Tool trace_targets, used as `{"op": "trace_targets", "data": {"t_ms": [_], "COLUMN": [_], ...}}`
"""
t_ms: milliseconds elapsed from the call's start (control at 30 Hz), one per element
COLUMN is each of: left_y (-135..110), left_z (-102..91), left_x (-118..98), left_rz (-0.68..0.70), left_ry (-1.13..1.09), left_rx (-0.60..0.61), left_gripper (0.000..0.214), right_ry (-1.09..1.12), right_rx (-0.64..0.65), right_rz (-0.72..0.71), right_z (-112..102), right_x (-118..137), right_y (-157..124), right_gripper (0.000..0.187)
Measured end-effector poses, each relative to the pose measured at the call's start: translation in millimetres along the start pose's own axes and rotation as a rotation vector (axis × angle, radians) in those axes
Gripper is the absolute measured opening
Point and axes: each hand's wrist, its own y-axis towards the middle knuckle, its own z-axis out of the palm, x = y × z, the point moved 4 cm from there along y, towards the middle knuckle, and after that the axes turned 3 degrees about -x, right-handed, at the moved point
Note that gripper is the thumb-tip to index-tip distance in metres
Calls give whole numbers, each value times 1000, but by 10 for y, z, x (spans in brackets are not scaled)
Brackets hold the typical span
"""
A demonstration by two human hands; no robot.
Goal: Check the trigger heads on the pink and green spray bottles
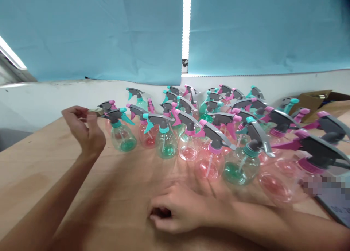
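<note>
My left hand point(85, 128) is raised at the left, fingertips pinching a small pale yellowish piece point(95, 111) whose kind I cannot make out. It is beside the grey head of a spray bottle with a teal collar point(123, 138); whether they touch is unclear. Low in the middle, my right hand point(176, 209) rests on the table, fingers curled into a loose fist with nothing visible inside. Just beyond it stand a pink spray bottle point(210, 165) and a clear green one point(242, 165). Several more pink and green spray bottles crowd behind, all upright.
The wooden table point(131, 203) reaches back to a white wall point(54, 97) with blue sheeting point(109, 35) above. An opened cardboard box point(308, 107) sits at the back right. A phone-like screen point(337, 205) lies at the right edge, partly blurred.
</note>
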Motion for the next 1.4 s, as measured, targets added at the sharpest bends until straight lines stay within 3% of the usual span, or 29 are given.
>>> {"op": "trace_targets", "data": {"t_ms": [67,200,300,433,533,767,867,1067,1167,1267,1400], "left_y": [-87,-336,-514,-698,-781,-880,-872,-742,-684,-663,-676], "left_z": [-18,80,199,305,311,260,273,272,274,291,288], "left_x": [-287,-693,-769,-682,-655,-786,-823,-849,-851,-889,-1003], "left_rz": [239,443,510,560,556,628,554,218,85,-46,-91], "left_ry": [19,67,116,166,109,182,161,-37,-107,-221,-265], "left_rx": [33,244,424,593,612,500,537,570,596,699,829], "left_gripper": [24,25,27,38,44,46,30,16,17,21,28], "right_ry": [-4,-32,-35,-55,-58,-41,-47,-44,-58,-67,-56], "right_rx": [-1,-7,7,15,23,26,22,24,13,-6,-5], "right_rz": [-4,-10,-9,-11,-3,1,-4,-4,-12,-41,-39], "right_z": [-5,-11,-15,-26,-28,-17,-22,-18,-7,-20,-47], "right_x": [6,19,36,55,50,42,48,47,39,53,77], "right_y": [2,5,2,-3,-3,-10,-9,2,3,1,1], "right_gripper": [12,11,12,14,15,14,13,14,14,12,10]}}
